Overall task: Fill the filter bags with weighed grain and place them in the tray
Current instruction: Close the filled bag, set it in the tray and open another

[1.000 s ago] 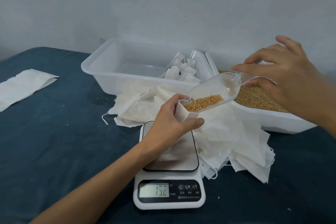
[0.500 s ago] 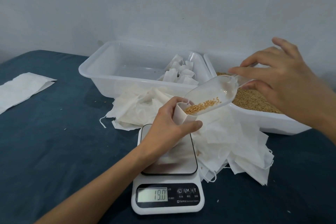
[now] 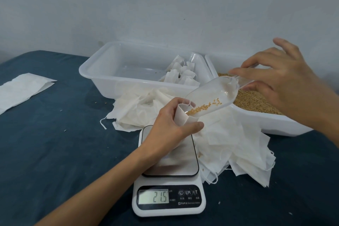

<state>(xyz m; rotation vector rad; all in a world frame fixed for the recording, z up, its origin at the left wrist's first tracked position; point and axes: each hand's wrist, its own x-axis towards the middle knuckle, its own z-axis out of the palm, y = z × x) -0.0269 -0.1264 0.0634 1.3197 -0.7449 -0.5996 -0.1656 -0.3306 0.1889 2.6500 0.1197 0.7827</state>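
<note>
Left hand [image 3: 169, 126] grips filter bag [image 3: 183, 116], mostly hidden; right hand [image 3: 286, 82] pinches scoop [image 3: 211, 97]

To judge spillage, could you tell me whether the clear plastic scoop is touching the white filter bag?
Touching: in the head view the clear plastic scoop's tip sits inside the white filter bag's open mouth.

Two hands are counted: left hand [image 3: 169, 126], right hand [image 3: 286, 80]. One scale [image 3: 168, 196] is seen, with one display. One clear scoop [image 3: 209, 97] is counted. Two white trays are counted: one tray with filled bags [image 3: 95, 75], one tray of grain [image 3: 275, 124]. One filter bag [image 3: 183, 117] is held open. Filled bags [image 3: 180, 75] in the tray are roughly seven; the exact number cannot be told. The loose pile of empty bags [image 3: 229, 145] is not countable. One flat stack of bags [image 3: 22, 90] is seen at left.
</note>
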